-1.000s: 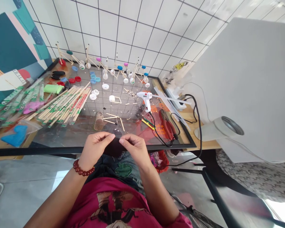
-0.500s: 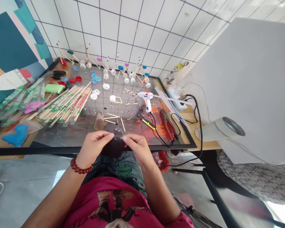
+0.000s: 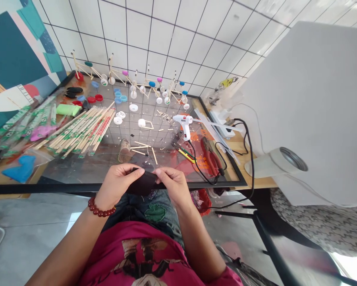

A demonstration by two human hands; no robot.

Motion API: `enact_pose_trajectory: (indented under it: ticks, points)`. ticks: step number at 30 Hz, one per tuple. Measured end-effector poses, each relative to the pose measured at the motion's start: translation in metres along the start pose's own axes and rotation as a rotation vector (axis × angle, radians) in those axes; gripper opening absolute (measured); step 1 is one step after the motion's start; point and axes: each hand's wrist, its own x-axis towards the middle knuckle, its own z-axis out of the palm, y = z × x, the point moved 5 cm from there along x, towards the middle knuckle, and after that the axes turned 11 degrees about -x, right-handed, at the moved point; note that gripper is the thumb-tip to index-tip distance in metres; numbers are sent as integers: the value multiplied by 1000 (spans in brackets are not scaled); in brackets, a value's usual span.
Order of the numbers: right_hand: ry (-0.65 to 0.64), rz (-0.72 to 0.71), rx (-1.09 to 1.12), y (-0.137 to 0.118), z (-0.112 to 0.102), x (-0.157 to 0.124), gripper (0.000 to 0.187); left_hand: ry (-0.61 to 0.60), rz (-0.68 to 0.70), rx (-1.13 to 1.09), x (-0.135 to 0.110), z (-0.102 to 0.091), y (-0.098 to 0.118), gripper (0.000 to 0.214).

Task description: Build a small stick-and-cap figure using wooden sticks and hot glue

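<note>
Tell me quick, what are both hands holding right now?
Left hand: closed, pinching one end of the small black soft-looking piece.
Right hand: closed, pinching its other end.

dark flat piece [image 3: 143, 183], held level, above the lap

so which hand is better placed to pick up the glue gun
Right, probably: the right hand is nearer the glue gun, which lies ahead to its right. Both hands pinch the dark piece; the left hand is farther.
</note>
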Motion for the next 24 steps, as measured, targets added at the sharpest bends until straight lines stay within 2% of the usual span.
enact_pose_trajectory:
  ticks: [3,8,14,20,24]
  points:
    - [-7,6,0,-1,0,1,34,-2,0,11,0,-1,0,35]
    - [-73,39,3,0,6,-2,28,-20,22,22,-1,-1,1,35]
    - [4,60,-1,3,7,-3,26,-24,-40,-110,-2,0,3,49]
    - [18,-10,-44,-1,6,-4,22,-64,37,115,-1,2,5,32]
    - [-15,-32,-31,-5,4,-4,23,-62,71,136,1,0,4,29]
